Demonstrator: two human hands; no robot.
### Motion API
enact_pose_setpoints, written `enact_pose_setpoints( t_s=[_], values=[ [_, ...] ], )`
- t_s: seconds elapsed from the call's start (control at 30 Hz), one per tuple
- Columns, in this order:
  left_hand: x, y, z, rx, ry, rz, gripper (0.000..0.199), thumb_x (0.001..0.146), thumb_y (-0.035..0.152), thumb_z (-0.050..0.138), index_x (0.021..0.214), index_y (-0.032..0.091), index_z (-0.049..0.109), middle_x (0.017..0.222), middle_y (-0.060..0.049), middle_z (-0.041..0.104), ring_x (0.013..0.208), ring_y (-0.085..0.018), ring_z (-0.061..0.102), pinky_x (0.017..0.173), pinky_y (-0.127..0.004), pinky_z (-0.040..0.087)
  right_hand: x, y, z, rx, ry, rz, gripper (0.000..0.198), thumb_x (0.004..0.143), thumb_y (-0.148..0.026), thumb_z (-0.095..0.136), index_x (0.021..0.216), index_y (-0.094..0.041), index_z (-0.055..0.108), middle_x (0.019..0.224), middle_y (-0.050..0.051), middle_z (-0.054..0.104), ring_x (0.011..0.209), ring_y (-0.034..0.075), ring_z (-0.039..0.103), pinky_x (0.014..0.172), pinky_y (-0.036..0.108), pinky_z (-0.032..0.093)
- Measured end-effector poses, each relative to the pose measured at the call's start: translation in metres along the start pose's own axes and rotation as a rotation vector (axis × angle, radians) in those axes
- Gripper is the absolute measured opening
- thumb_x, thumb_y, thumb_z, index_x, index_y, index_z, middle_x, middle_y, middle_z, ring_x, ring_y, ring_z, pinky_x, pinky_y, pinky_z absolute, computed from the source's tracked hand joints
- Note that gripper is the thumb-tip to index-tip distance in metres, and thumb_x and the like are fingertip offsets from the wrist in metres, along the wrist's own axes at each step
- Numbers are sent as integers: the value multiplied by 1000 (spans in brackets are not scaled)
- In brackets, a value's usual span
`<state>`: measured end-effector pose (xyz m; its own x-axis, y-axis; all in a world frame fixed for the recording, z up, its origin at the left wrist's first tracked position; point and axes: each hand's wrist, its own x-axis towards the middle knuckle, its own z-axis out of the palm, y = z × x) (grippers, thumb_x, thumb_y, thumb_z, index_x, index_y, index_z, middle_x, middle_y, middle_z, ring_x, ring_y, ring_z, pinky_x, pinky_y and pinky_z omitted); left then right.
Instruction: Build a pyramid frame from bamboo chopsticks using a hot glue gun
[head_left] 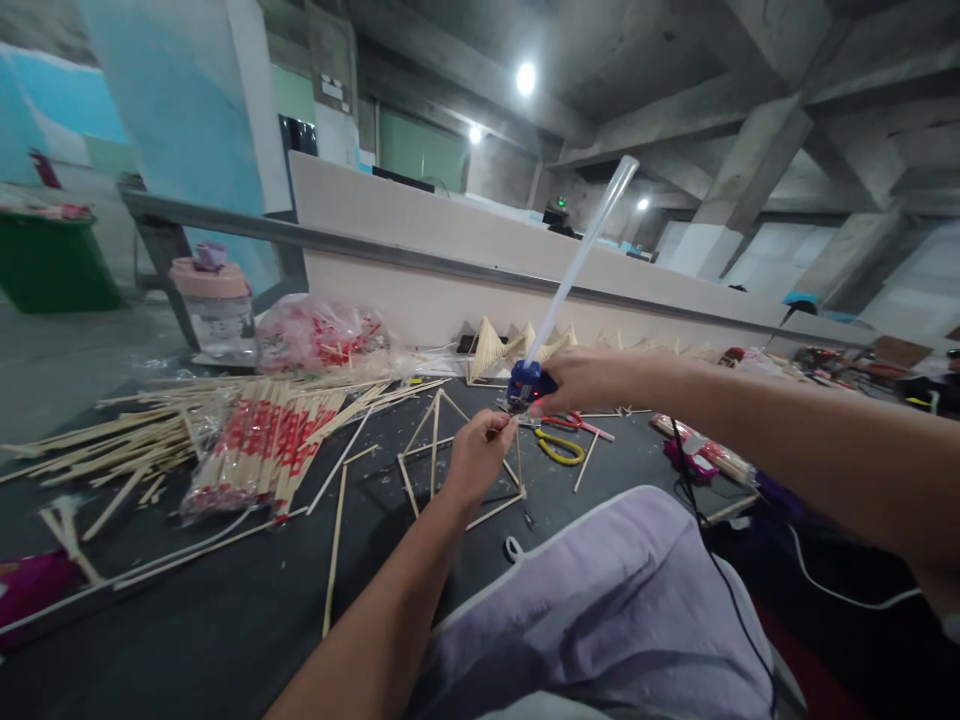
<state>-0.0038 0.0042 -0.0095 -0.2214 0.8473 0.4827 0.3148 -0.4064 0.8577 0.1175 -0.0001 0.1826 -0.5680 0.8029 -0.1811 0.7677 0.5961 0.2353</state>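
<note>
My right hand [564, 380] is closed around a blue glue gun [523, 382]. A long clear glue stick [585, 250] rises out of its back, tilted up to the right. Just below the nozzle, my left hand [481, 450] pinches at a corner of a frame of thin wooden sticks [433, 450]; the exact piece between the fingertips is partly hidden. The frame stands on the dark table [300, 590], with peaked and slanting sticks. Beside my hands lie scissors or pliers with yellow handles [561, 447] and a red-handled tool [574, 421].
Paper-banded chopsticks [259, 445] in plastic and loose sticks [142, 440] cover the left side. A pink-lidded jar [217, 310] and a bag of red wrappers [322, 335] stand behind. Finished stick shapes [491, 350] line the white partition [405, 285]. A black cord [686, 470] hangs at right.
</note>
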Motion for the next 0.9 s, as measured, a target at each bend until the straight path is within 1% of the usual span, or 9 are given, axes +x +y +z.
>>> enact_pose_setpoints(
  t_s=[0.1,0.23,0.33,0.43,0.6,0.67,0.77,0.83,0.9],
  values=[
    [0,-1,0,10,3,1,22,75,38,54,68,17,59,77,-1,64,61,-10,53,59,-22,40,3,9,6,11,24,18,52,69,-61,50,87,-14,63,76,7,60,63,15,52,51,23,33],
    [0,-2,-1,-54,-21,-21,23,75,39,54,67,17,56,83,-2,65,60,-10,52,57,-22,39,-2,20,12,91,11,46,53,68,-64,49,76,-13,62,63,5,57,52,13,49,46,23,32],
    [-1,-1,-3,-74,-57,-73,24,74,40,55,67,17,56,86,-2,65,59,-10,52,56,-23,38,-10,27,18,253,-2,86,51,68,-63,50,70,-13,60,54,2,53,46,10,46,43,22,32],
    [-1,1,-5,-95,-81,-79,24,74,40,55,68,17,57,91,-3,65,64,-12,54,59,-24,40,-18,36,30,486,11,124,49,67,-62,53,71,-13,59,50,-1,52,43,9,46,41,21,33],
    [2,5,-2,-112,-43,-111,26,72,40,59,67,15,58,89,-6,65,74,-15,58,65,-25,42,-27,51,71,927,108,116,45,68,-57,58,78,-13,59,54,-1,54,40,6,43,39,19,34],
    [4,6,0,-128,-31,-129,25,71,39,60,67,15,57,88,-7,65,78,-16,59,65,-25,42,-26,57,91,1064,164,108,44,69,-55,58,76,-12,58,54,-1,55,39,5,41,38,18,34],
    [5,8,2,-126,-20,-130,24,70,38,62,66,15,58,87,-7,66,82,-17,59,64,-24,42,-23,63,118,1233,235,118,42,72,-53,56,68,-11,57,45,-3,49,36,5,38,37,18,32],
    [5,9,1,-113,-28,-137,23,68,37,63,67,14,58,89,-8,66,77,-15,59,60,-23,41,-18,63,134,1357,274,96,40,73,-52,56,68,-12,57,49,-2,52,36,4,39,38,18,32],
    [5,9,0,-92,-44,-155,23,68,37,64,70,14,59,93,-8,65,67,-12,57,55,-22,40,-14,62,147,1461,291,48,39,73,-51,56,72,-13,56,62,0,59,37,3,40,38,18,34]
  ],
)
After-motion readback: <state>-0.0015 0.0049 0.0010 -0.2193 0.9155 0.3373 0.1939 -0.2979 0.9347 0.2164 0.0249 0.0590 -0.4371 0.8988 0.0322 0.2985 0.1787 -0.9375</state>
